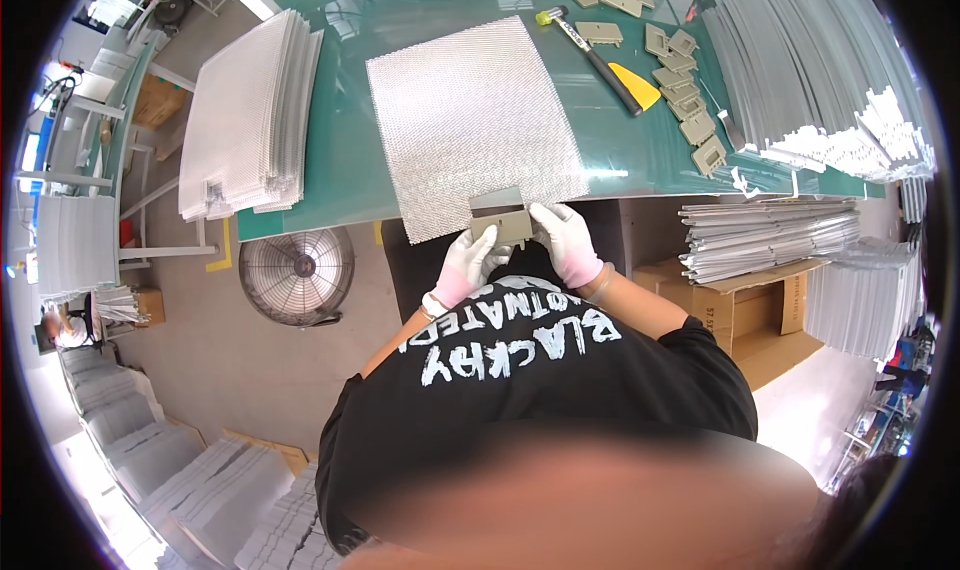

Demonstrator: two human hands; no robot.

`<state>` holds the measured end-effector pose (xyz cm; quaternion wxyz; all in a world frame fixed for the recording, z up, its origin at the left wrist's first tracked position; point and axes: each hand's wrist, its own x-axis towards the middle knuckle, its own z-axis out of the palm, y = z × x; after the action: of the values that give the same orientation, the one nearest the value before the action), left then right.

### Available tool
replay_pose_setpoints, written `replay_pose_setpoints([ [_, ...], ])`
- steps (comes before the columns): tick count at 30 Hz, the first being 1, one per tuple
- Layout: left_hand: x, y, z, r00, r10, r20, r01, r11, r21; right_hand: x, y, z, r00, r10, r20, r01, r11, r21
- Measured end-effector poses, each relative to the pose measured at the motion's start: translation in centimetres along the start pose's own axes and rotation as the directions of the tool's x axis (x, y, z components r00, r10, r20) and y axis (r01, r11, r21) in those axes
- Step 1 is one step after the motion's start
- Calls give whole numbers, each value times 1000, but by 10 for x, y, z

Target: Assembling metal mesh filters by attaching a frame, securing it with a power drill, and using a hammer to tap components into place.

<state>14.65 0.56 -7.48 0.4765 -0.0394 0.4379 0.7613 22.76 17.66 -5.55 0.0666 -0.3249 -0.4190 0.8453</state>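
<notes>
A silvery mesh sheet (470,110) lies on the green table, its near end reaching past the front edge, with a rectangular notch cut in that end. At the notch is a flat olive plastic plate (512,229) with small tabs along its lower side. My left hand (470,267), in a white and pink glove, is closed on the plate's left end, thumb on top. My right hand (566,242), gloved alike, is closed at its right end, fingertips against the mesh corner. Whether the plate touches the notch's edges I cannot tell.
On the left stands a stack of mesh sheets (250,115). A hammer (598,62) lies beside a yellow piece (635,87); several olive plates (697,127) are further right, before tall grey stacks (810,70). A floor fan (297,275) and cardboard box (765,320) flank me.
</notes>
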Motion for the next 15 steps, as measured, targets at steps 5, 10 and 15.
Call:
replay_pose_setpoints([
  [5, -4, 8, 7, 999, 1, -39, 3, 995, 99, -2, 6, 3, 999, -22, -46, 25, 998, 56],
  [10, -2, 9, 4, 999, -14, -29, 17, 993, 118, 1, 13, 2, 997, -33, -75, 40, 995, 93],
  [15, -1, 5, 4, 997, -2, -81, 13, 991, 134, 1, 17, 5, 993, -55, -102, 70, 987, 142],
])
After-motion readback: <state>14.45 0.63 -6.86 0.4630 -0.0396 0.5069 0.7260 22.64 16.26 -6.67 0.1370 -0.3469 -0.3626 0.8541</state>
